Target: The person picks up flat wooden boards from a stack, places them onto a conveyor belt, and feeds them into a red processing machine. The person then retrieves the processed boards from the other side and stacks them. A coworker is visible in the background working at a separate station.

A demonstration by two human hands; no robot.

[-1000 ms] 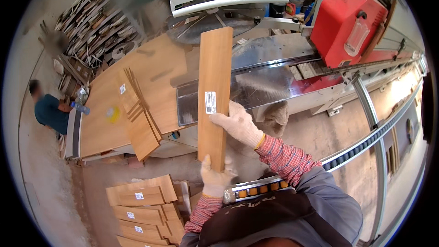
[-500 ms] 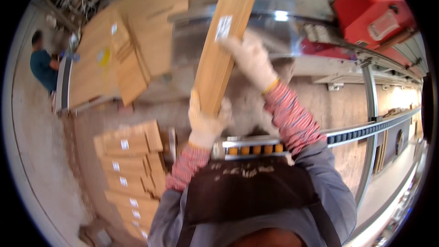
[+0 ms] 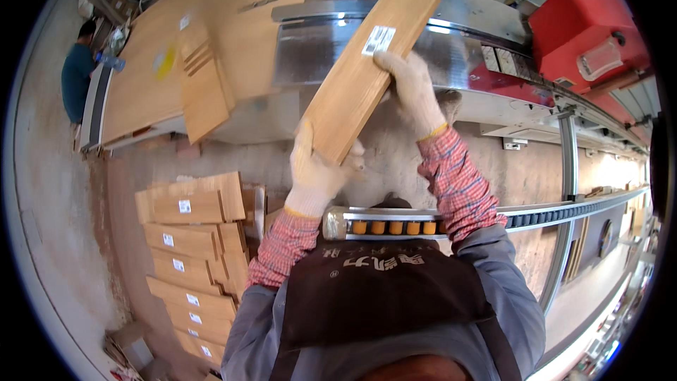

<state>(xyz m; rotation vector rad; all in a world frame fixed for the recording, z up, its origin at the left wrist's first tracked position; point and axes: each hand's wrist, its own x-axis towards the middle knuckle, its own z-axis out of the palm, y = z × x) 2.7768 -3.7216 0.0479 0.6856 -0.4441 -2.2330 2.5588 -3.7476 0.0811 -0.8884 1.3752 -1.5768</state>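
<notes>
A long wooden board [image 3: 360, 81] with a white label is held up at a slant in front of me, its far end over the shiny metal machine bed [image 3: 300, 56]. My left hand [image 3: 317, 169], in a cream glove, grips the board's near end from below, thumb on the top face. Farther up, my right hand [image 3: 409, 85], gloved the same way, holds the board's right edge with its thumb by the label. The right hand's other fingers are hidden beneath the board.
Labelled boards [image 3: 190, 201] lie in stacks at the lower left. A wide wooden panel table [image 3: 257, 35] carries loose pieces [image 3: 204, 102]. A roller rail [image 3: 395, 226] runs close to my body. A red machine housing [image 3: 589, 35] stands at far right; a person [image 3: 77, 74] is at far left.
The board's far end has swung right and come nearer, so its whole length shows. My right hand has shifted slightly right with it, and both hands keep hold.
</notes>
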